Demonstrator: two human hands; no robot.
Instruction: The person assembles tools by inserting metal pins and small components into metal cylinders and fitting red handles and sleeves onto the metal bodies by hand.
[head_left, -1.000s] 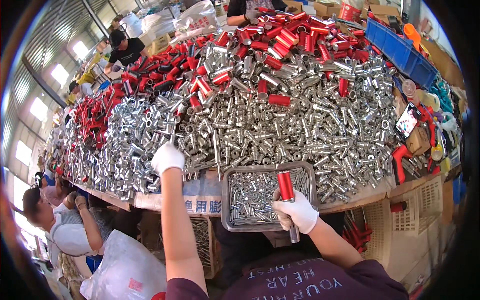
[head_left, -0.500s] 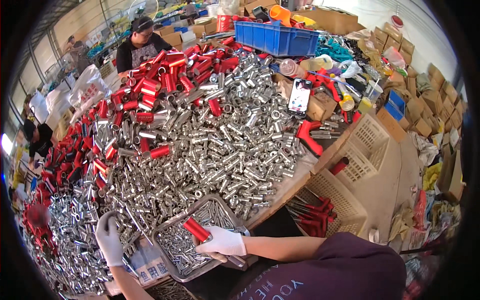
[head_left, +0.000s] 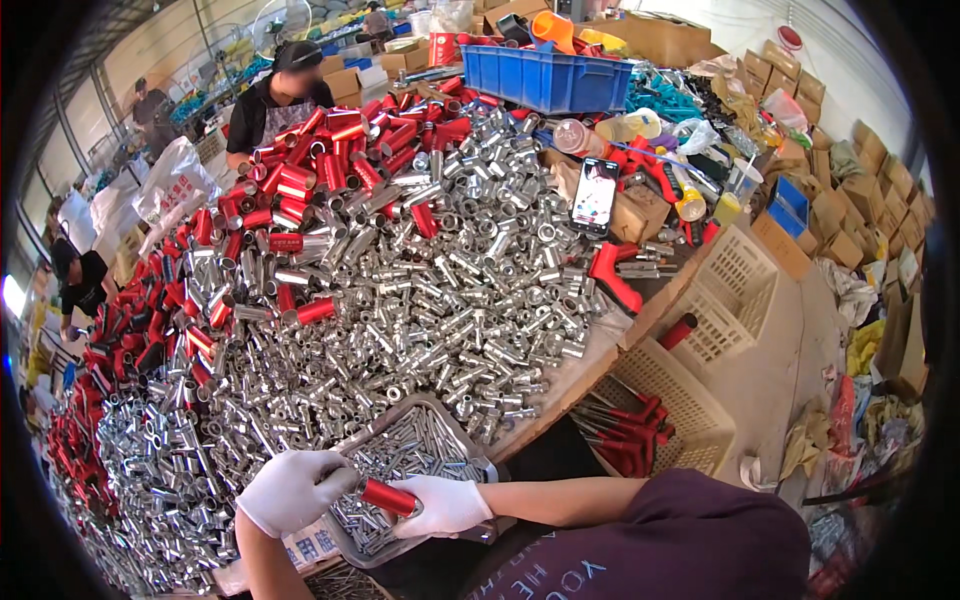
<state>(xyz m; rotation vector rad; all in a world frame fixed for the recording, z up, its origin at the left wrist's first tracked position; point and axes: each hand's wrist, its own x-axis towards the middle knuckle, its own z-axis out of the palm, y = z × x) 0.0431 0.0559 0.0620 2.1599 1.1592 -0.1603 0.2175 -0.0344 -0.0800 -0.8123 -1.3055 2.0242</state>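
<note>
My right hand (head_left: 447, 506), in a white glove, is closed around a red metal tube (head_left: 388, 496) with a silvery end. The tube lies roughly level above a grey tray (head_left: 480, 462) of small screws and pins. My gloved left hand (head_left: 298, 492) is at the tube's left end with thumb and fingers pinched together. Whatever the left fingertips hold is too small and hidden to make out. Beyond the tray, a big heap of silvery metal fittings (head_left: 430, 330) covers the table, with red tubes (head_left: 320, 160) piled on its far side.
A blue crate (head_left: 545, 80) stands at the back, with a phone (head_left: 596, 195) propped in front of it. Cream plastic baskets (head_left: 690, 400) sit at the right table edge, one with red-handled tools (head_left: 625, 430). A co-worker (head_left: 280, 95) works across the heap.
My left hand has moved right from the heap's edge to the tube's end, its fingers now pinched. The tube in my right hand has tipped nearer level and shifted slightly down.
</note>
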